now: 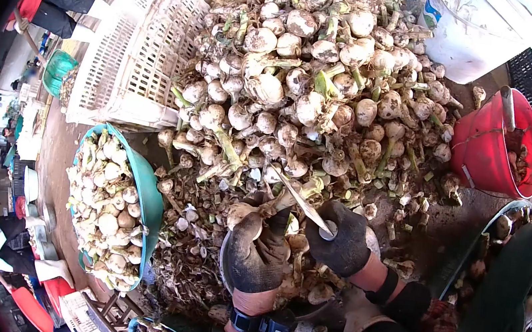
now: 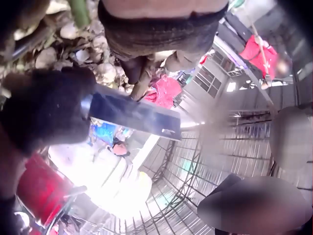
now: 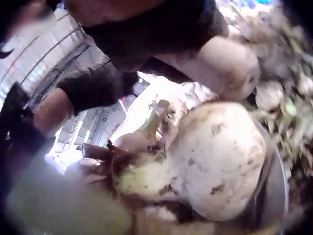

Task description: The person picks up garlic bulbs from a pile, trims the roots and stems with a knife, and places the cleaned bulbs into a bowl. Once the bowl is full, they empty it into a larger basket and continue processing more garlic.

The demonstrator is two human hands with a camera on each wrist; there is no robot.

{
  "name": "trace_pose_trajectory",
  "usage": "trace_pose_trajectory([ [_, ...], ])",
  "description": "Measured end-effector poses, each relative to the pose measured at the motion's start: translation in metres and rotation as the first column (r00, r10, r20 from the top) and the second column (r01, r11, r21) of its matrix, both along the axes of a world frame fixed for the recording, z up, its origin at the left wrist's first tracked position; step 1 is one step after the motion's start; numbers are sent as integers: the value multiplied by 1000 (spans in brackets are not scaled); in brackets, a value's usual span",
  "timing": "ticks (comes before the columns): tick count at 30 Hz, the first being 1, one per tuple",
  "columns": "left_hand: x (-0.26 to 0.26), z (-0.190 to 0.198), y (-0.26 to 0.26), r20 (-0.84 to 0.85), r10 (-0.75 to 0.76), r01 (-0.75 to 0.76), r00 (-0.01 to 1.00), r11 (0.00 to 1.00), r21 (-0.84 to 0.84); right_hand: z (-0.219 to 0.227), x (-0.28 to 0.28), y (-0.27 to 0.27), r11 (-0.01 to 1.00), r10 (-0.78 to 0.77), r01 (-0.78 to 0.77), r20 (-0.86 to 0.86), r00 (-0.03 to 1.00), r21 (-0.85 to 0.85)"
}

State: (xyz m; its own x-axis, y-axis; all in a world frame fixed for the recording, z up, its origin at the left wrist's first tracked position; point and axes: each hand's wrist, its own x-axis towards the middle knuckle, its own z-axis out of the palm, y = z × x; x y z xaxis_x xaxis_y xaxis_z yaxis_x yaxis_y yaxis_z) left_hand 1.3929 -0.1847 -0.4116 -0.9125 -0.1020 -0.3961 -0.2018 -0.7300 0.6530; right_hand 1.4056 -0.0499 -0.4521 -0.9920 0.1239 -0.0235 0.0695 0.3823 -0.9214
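Note:
In a dark glove, my left hand (image 1: 258, 252) grips a pale, bulb-shaped root vegetable (image 1: 241, 215) with its thick stalk pointing up and right. My right hand (image 1: 340, 239), also gloved, holds a knife (image 1: 304, 206) by its handle. The broad blade (image 2: 137, 115) lies across the stalk in the head view and close below my left hand (image 2: 161, 36) in the left wrist view. Beneath the hands, more trimmed bulbs lie in a container, mostly hidden. One large white bulb (image 3: 222, 159) shows near my right hand in the right wrist view.
A big heap of bulbs (image 1: 302, 97) rises ahead, with peelings (image 1: 182, 269) around its base. At left stand a white crate (image 1: 160, 51) and a green tub (image 1: 151, 208) full of bulbs. A red bucket (image 1: 466, 149), white container (image 1: 461, 37) and another green tub (image 1: 495, 310) flank the right.

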Motion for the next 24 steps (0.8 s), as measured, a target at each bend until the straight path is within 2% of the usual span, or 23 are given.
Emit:
trace_pose_trajectory([
  [1, 5, -7, -3, -60, -107, 89, 992, 965, -248, 0, 3, 2, 997, 5, -8, 40, 999, 73],
  [2, 8, -10, -5, -98, -221, 147, 970, 862, -485, 0, 5, 5, 989, 9, -20, 72, 997, 146],
  [3, 10, 9, 2, -66, -68, 72, 995, 996, 54, -11, 2, 7, 991, -36, 20, 116, 993, 135],
  [4, 14, 2, -4, -87, -23, 28, 996, 998, 50, -18, 10, 12, 992, -71, 55, 147, 987, 111],
  [5, 20, -6, -11, -109, 22, -17, 994, 999, 47, -20, 14, 18, 986, -72, 46, 168, 983, 159],
  [6, 15, -3, -16, -148, 108, -86, 983, 985, 147, -24, 21, 25, 978, -78, 38, 193, 978, 207],
  [7, 21, 12, -22, -13, 39, -38, 999, 995, 89, -33, 23, 30, 977, -95, 67, 135, 986, 202],
  [8, 23, 1, -35, -168, 28, -63, 985, 977, -205, -39, 23, 35, 976, -114, 96, 80, 990, 194],
  [9, 25, -3, -51, -185, -86, -55, 979, 763, -645, -38, 24, 41, 962, -130, 95, 124, 984, 255],
  [10, 29, -6, -66, -145, -200, -64, 969, 364, -929, -39, 25, 44, 965, -123, 87, 131, 984, 248],
  [11, 35, -17, -75, -182, -251, -102, 951, 303, -948, -41, 26, 47, 977, -128, 97, 163, 978, 188],
  [12, 45, -24, -87, -69, -353, -15, 933, 154, -988, -43, 26, 48, 986, -132, 109, 193, 972, 128],
  [14, 59, -32, -99, 146, -568, 7, 810, -240, -971, -59, 29, 52, 989, -124, 101, 231, 965, 106],
  [15, 66, -30, -105, 359, -624, 11, 694, -489, -872, -78, 32, 55, 990, -79, 50, 223, 972, 131],
  [16, 71, -19, -100, 361, -622, 13, 695, -490, -872, -80, 32, 56, 988, -33, -1, 218, 975, 156],
  [18, 80, 7, -85, 408, -540, 13, 736, -592, -806, -84, 34, 57, 995, 7, -31, 235, 972, 96],
  [19, 95, 6, -83, 244, -530, -83, 812, -518, -851, -81, 33, 57, 998, 45, -55, 248, 968, 33],
  [21, 149, 9, -67, 87, -627, -159, 774, -326, -932, -76, 32, 58, 994, 68, -90, 294, 954, 62],
  [22, 167, 15, -51, 160, -717, -19, 679, -235, -972, -73, 30, 56, 988, 91, -127, 334, 938, 87],
  [23, 189, 5, -42, 318, -789, 329, 526, -157, -931, -69, 29, 55, 988, 99, -134, 331, 938, 83],
  [24, 234, -38, -41, 296, -823, 526, 484, 3, -851, -65, 29, 53, 991, 92, -121, 349, 933, 62],
])
